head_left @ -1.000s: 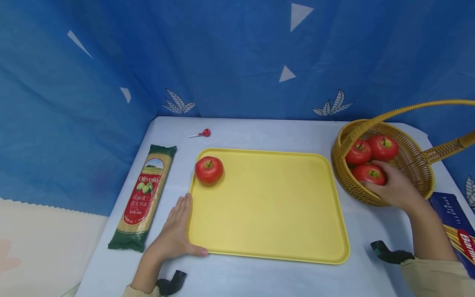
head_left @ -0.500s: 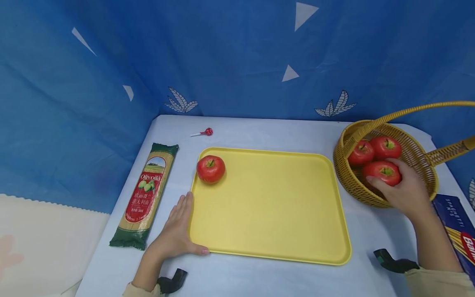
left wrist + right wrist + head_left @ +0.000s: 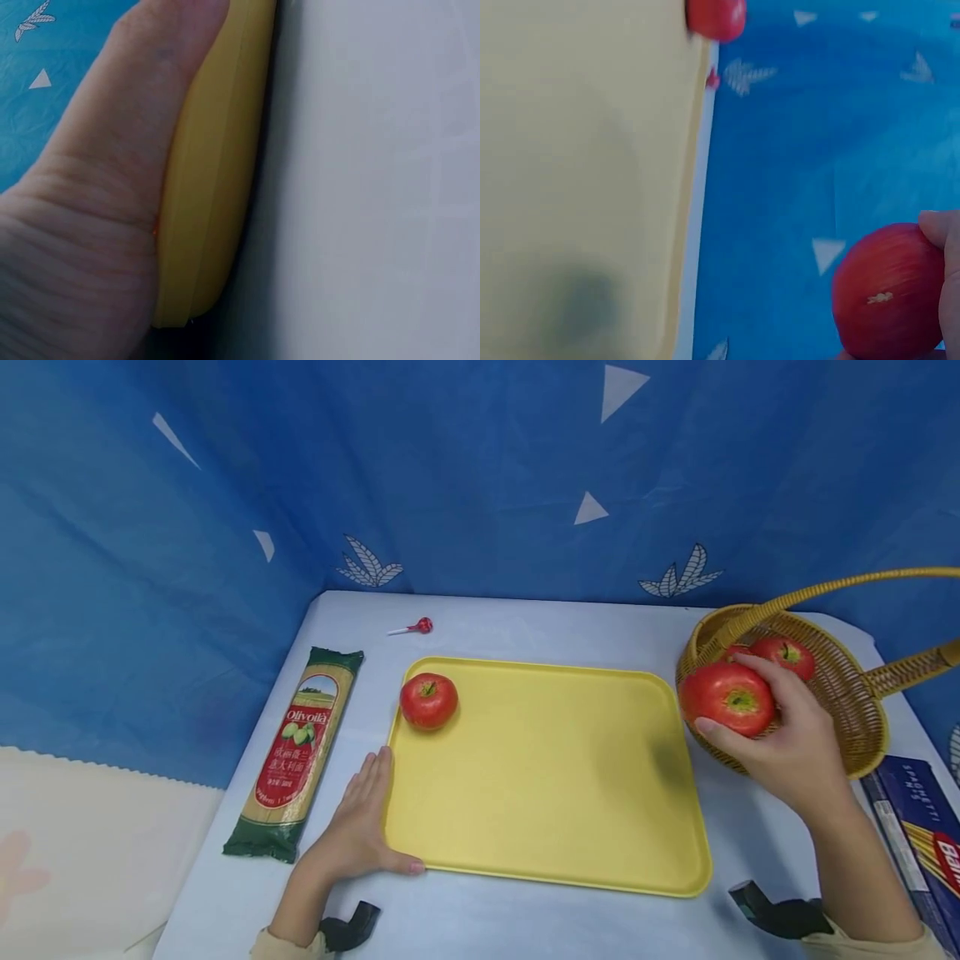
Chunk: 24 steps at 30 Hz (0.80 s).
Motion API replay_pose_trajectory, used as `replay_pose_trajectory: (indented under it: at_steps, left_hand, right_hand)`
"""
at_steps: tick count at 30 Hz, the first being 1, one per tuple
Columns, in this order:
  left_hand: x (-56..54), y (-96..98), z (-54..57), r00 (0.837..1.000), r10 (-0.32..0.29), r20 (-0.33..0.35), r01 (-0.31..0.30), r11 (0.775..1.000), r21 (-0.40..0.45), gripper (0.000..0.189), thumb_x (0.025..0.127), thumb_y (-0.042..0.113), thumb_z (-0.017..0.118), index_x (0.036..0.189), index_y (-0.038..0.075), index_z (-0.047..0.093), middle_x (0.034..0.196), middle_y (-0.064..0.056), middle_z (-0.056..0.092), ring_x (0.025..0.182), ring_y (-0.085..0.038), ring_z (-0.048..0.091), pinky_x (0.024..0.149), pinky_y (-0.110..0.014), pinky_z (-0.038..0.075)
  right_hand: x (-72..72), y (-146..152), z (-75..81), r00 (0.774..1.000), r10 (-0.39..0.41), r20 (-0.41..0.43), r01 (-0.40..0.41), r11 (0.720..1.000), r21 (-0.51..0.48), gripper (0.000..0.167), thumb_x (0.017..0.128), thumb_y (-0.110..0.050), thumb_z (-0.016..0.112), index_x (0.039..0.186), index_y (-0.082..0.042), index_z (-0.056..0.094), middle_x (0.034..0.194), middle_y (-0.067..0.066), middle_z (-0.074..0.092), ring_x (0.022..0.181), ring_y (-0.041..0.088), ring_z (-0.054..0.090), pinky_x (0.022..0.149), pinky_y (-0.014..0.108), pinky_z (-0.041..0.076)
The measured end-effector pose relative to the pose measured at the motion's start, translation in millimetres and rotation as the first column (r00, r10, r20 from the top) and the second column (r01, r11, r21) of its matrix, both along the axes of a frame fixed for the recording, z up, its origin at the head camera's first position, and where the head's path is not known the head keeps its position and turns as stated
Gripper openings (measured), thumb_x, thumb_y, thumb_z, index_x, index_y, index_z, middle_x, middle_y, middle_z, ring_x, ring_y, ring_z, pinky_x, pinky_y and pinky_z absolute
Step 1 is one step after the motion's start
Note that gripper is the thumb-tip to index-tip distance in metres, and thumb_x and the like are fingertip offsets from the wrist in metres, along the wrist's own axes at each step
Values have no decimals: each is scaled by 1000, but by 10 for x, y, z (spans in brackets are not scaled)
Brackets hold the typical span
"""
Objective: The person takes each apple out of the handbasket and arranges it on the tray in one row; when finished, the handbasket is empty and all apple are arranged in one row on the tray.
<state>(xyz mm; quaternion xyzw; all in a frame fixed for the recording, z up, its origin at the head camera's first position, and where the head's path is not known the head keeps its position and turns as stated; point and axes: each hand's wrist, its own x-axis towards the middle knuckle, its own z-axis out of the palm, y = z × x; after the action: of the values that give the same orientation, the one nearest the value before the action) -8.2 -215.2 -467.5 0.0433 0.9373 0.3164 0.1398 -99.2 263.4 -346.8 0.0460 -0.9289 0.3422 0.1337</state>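
Note:
A red apple point(image 3: 723, 697) is held up by my right hand point(image 3: 798, 752), thumb and fingers round its sides, above the near left rim of the wicker basket point(image 3: 855, 718). The right wrist view shows the same apple point(image 3: 889, 300) at lower right. Two more apples are in the basket; one point(image 3: 785, 654) shows well, the other is mostly hidden. My left hand point(image 3: 352, 835) rests with straight fingers along the left edge of the yellow tray point(image 3: 547, 768), its thumb at the near edge. Another apple point(image 3: 428, 701) sits in the tray's far left corner.
Left of the tray lies a spaghetti packet point(image 3: 300, 752). A lollipop point(image 3: 412, 627) is behind the tray. Dark blue spaghetti boxes point(image 3: 918, 827) lie right of my right forearm. The basket's tall handle point(image 3: 862, 578) arches over it. A blue cloth point(image 3: 480, 477) hangs behind the table.
My right hand has gripped an apple in the basket, lifted it and carried it left to the basket's rim. The left hand stays at the tray.

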Motion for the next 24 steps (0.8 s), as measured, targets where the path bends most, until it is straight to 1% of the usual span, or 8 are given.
replay_pose_trajectory:
  at_steps: [2, 5, 9, 11, 13, 16, 18, 24]
  left_hand:
    - [1, 0, -1, 1000, 2, 0, -2, 1000, 0, 160, 45, 75, 86, 160, 13, -7, 169, -10, -4, 156, -34, -5, 123, -61, 7]
    - [0, -3, -2, 1000, 1, 1, -1, 1000, -4, 161, 44, 76, 85, 160, 13, -7, 169, -10, -4, 156, -34, -5, 123, -61, 6]
    - [-3, -3, 0, 1000, -1, 3, 1, 1000, -7, 161, 44, 76, 85, 160, 13, -8, 169, -10, -4, 156, -34, -5, 124, -60, 6]
    - [-6, 2, 2, 1000, -1, 5, 1, 1000, -8, 161, 44, 76, 85, 160, 13, -7, 169, -10, -4, 156, -34, -5, 124, -60, 6]
    - [-8, 7, 2, 1000, 0, 8, 0, 1000, -8, 161, 43, 76, 85, 160, 13, -7, 169, -10, -3, 156, -34, -5, 124, -59, 7]
    - [-9, 11, 3, 1000, 1, 12, -1, 1000, -10, 162, 43, 76, 85, 160, 13, -7, 169, -10, -3, 156, -33, -5, 124, -59, 7]
    - [-9, 10, 4, 1000, 3, 12, -3, 1000, -7, 162, 43, 76, 86, 160, 13, -7, 169, -10, -3, 156, -33, -5, 124, -59, 7]
    - [-8, 1, 7, 1000, 1, 0, -1, 1000, -12, 162, 43, 76, 85, 160, 12, -7, 169, -10, -3, 156, -33, -5, 124, -59, 6]
  right_hand:
    - [-25, -182, 5, 997, 79, -2, -79, 997, -20, 86, 72, -21, 89, 147, -22, 48, 138, 13, 54, 117, 19, 47, 75, -4, 35]
    - [-102, -457, -34, 981, 187, 47, -185, 982, -51, 82, 73, -25, 89, 145, -17, 49, 136, 12, 56, 116, 26, 53, 75, 2, 43]
    - [-262, -807, -192, 947, 288, 144, -279, 957, -78, 81, 76, -37, 86, 145, -17, 48, 135, 8, 56, 116, 26, 57, 82, 26, 57]
    - [-350, -963, -293, 924, 331, 193, -320, 944, -86, 83, 76, -44, 84, 145, -18, 47, 136, 6, 55, 117, 26, 57, 87, 40, 59]
    - [-427, -1120, -383, 898, 362, 250, -349, 932, -95, 85, 76, -50, 83, 146, -20, 46, 137, 6, 54, 118, 26, 56, 89, 48, 58]
    - [-517, -1340, -496, 862, 388, 326, -380, 921, -91, 86, 75, -52, 82, 147, -22, 45, 141, 4, 51, 123, 27, 54, 91, 48, 58]
    - [-559, -1473, -556, 845, 397, 359, -394, 915, -84, 87, 75, -51, 83, 147, -22, 44, 144, 4, 49, 125, 27, 52, 92, 48, 57]
    - [-634, -1751, -666, 819, 423, 387, -441, 896, -46, 85, 76, -50, 82, 147, -21, 45, 142, 3, 51, 122, 26, 54, 92, 46, 57]
